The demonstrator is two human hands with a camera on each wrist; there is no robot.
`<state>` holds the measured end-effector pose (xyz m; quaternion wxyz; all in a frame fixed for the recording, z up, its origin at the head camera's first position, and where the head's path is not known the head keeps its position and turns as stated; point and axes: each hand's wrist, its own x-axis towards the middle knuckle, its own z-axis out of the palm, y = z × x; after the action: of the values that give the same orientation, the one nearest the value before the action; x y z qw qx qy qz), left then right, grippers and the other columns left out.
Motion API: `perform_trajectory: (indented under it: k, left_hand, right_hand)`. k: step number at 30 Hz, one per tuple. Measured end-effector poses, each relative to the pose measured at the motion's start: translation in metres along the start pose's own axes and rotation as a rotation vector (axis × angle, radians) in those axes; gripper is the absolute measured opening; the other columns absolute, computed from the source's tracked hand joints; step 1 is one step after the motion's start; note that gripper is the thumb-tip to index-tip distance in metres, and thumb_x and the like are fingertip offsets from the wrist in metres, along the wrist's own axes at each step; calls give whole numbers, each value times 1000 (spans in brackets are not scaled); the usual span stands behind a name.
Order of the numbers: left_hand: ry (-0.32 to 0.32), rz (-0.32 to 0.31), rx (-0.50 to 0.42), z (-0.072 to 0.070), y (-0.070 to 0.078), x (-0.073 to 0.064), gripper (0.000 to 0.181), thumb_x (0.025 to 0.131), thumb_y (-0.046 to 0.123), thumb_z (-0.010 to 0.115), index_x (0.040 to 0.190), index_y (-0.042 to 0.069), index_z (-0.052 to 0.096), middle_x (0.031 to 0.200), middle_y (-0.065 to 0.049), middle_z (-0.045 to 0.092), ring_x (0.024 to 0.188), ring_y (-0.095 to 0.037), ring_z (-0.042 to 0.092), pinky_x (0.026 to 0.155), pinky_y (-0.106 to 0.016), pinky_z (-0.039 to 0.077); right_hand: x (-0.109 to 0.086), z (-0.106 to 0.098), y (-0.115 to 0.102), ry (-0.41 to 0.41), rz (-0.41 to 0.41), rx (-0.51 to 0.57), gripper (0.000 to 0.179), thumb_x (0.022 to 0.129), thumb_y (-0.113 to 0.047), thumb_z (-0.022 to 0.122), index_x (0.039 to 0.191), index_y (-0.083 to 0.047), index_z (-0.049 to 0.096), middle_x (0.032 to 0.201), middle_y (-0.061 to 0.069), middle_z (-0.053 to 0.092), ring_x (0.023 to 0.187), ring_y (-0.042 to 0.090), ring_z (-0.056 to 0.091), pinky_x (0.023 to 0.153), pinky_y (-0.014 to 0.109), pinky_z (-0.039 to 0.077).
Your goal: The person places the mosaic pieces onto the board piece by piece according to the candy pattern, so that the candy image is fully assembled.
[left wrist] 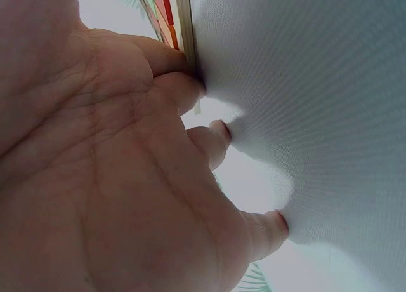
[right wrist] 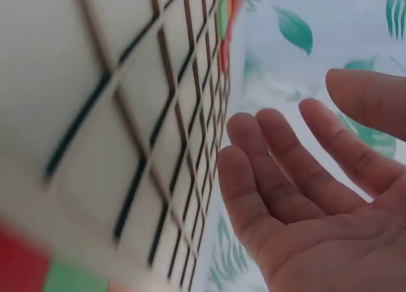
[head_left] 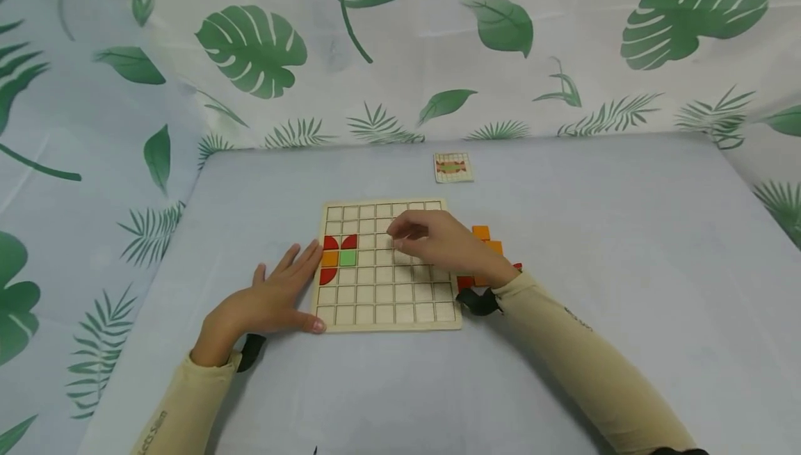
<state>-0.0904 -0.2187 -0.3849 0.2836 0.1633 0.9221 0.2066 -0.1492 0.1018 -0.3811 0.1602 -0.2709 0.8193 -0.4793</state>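
A wooden grid board (head_left: 384,295) lies on the table. In its left columns sit red quarter-round pieces (head_left: 328,276), an orange square (head_left: 329,258) and a green square (head_left: 348,257). My left hand (head_left: 269,305) rests at the board's left edge, fingers spread and thumb at the near corner. In the left wrist view its fingertips (left wrist: 277,225) touch the tablecloth beside the board. Above the right half of the board hovers my right hand (head_left: 441,243), fingers loosely bent. The right wrist view shows nothing between its thumb and fingers (right wrist: 279,159).
Loose orange blocks (head_left: 480,233) and red blocks (head_left: 465,283) lie just right of the board, partly hidden by the right hand and wrist. Behind the board is a small pattern card (head_left: 453,168). A leaf-printed cloth (head_left: 400,44) hangs at the back.
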Motion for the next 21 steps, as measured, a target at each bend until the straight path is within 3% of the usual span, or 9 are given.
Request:
perform_trajectory:
  k: [8, 21]
  left_hand:
    - [-1, -1, -6, 0, 0, 0, 131, 84, 47, 91, 173, 8, 4, 180, -13, -3, 162, -42, -9, 115, -81, -5]
    - [-2, 0, -9, 0, -1, -1, 131, 84, 49, 90, 173, 8, 3, 180, -12, -3, 162, -41, -11, 115, -81, -7]
  right_hand:
    - [-25, -29, 5, 36, 18, -17, 27, 106, -12, 67, 129, 1, 71, 131, 14, 71, 120, 27, 66, 108, 51, 49]
    - [-47, -65, 24, 73, 100, -161, 25, 103, -4, 66, 126, -1, 73, 126, 12, 71, 118, 30, 62, 102, 50, 51]
